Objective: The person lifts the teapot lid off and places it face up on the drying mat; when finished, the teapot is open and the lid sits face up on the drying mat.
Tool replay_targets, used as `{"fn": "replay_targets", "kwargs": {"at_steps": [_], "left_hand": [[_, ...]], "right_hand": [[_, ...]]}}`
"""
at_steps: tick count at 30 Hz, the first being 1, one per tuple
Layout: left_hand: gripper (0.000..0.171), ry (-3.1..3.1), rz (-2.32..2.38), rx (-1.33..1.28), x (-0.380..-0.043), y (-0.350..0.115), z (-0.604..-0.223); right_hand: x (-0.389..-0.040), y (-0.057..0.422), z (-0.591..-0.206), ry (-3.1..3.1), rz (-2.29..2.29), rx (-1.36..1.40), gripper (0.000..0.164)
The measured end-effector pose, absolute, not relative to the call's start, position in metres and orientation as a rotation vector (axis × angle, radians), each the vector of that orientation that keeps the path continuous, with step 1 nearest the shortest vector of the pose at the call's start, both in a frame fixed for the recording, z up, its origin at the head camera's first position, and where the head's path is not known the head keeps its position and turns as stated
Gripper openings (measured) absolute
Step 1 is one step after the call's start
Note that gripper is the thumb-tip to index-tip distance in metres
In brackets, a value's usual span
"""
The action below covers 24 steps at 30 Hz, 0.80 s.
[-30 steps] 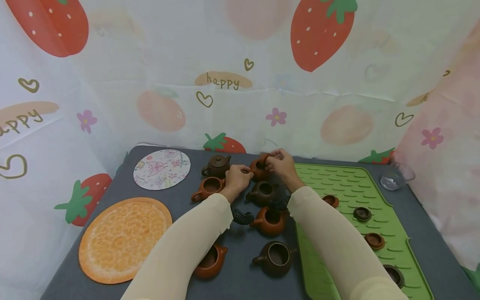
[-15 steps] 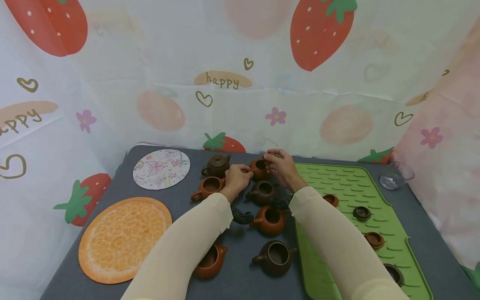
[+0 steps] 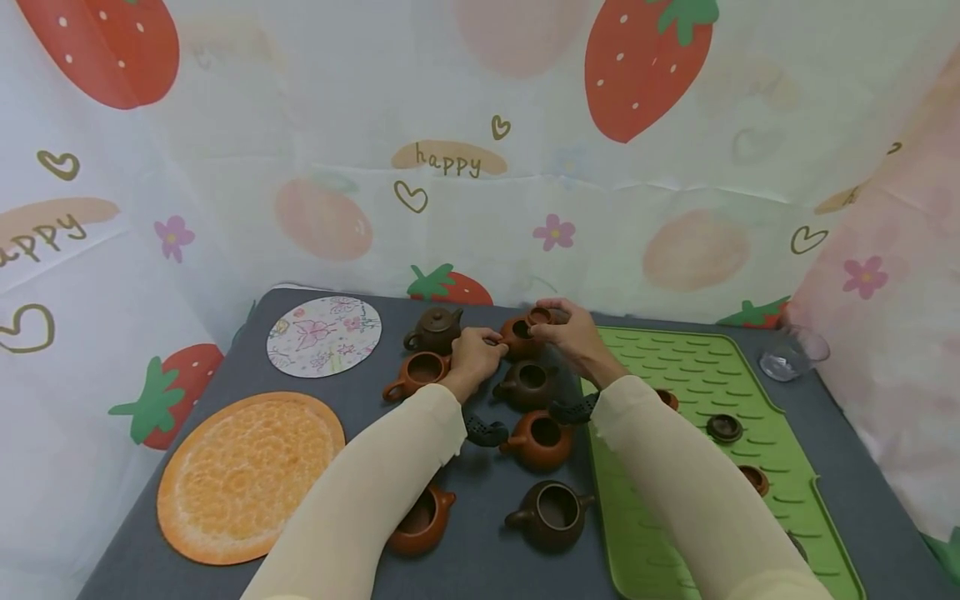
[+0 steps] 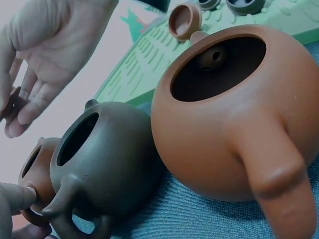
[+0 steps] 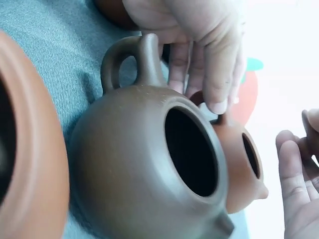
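My left hand (image 3: 474,358) pinches the handle of a small reddish-brown teapot (image 3: 517,340) at the back of the table; its mouth is uncovered. Between thumb and fingers my right hand (image 3: 576,337) holds a reddish-brown teapot lid (image 3: 540,316), raised just above and right of that teapot's mouth. The lid (image 4: 11,102) appears tilted at the left edge of the left wrist view. Closest in front of the held pot stands a dark brown lidless teapot (image 5: 144,149). Behind my left hand is a dark teapot (image 3: 435,331) with its lid on.
More lidless teapots stand nearby: an orange-brown one (image 3: 542,454), a dark one (image 3: 551,521) and others. A green mat (image 3: 675,358) on the right bears several lids, including a dark lid (image 3: 724,428). Round mats, one orange (image 3: 251,475), lie left. A clear glass (image 3: 787,358) lies far right.
My right hand has turned and shifted slightly right, so the lid it holds now shows above the teapot. My left hand keeps its grip on the handle.
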<state>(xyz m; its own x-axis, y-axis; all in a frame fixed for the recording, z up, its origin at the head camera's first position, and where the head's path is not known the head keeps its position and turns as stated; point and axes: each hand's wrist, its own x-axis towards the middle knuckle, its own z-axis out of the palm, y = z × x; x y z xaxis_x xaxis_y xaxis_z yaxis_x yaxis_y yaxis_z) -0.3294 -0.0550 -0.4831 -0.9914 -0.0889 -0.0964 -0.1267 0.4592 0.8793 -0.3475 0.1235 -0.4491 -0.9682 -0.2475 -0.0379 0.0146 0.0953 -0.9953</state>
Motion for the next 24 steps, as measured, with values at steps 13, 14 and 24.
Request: {"fn": "replay_targets", "kwargs": {"at_steps": [13,14,24], "left_hand": [[0.018,2.609,1.662,-0.176,-0.325,-0.054,-0.481],[0.018,2.611,1.662,-0.172,-0.325,-0.054,-0.481],[0.017,2.613,1.663,-0.179,-0.326,-0.054,-0.483]], "right_hand": [[-0.339,0.144,-0.428,2.297,-1.847,-0.381,0.045],[-0.338,0.146,-0.425,2.305,-1.838,-0.379,0.045],[-0.332,0.169,-0.405,2.376,-1.743,-0.403,0.046]]}}
